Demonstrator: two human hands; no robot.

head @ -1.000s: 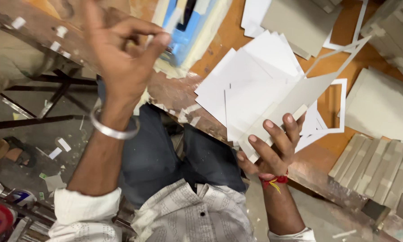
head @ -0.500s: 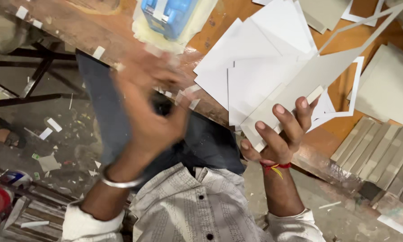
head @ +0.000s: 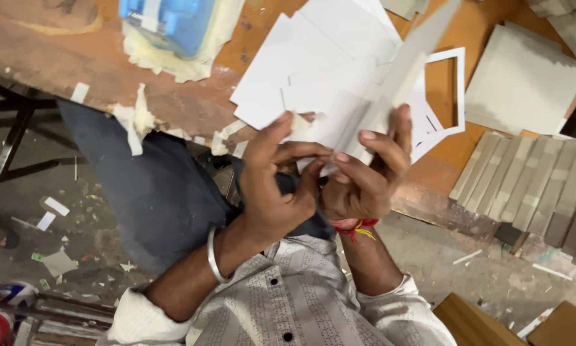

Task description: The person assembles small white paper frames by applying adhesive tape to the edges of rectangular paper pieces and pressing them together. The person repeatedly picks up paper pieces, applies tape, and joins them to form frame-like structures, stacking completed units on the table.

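Workbench (head: 63, 61) edge: cards (head: 339, 109) between hands (head: 313, 186).

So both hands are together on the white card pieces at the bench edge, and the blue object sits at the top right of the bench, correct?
Not quite. The head view shows the blue object at the top left of the bench, not the top right. The rest holds: the left hand and right hand meet on the white card pieces at the bench edge.
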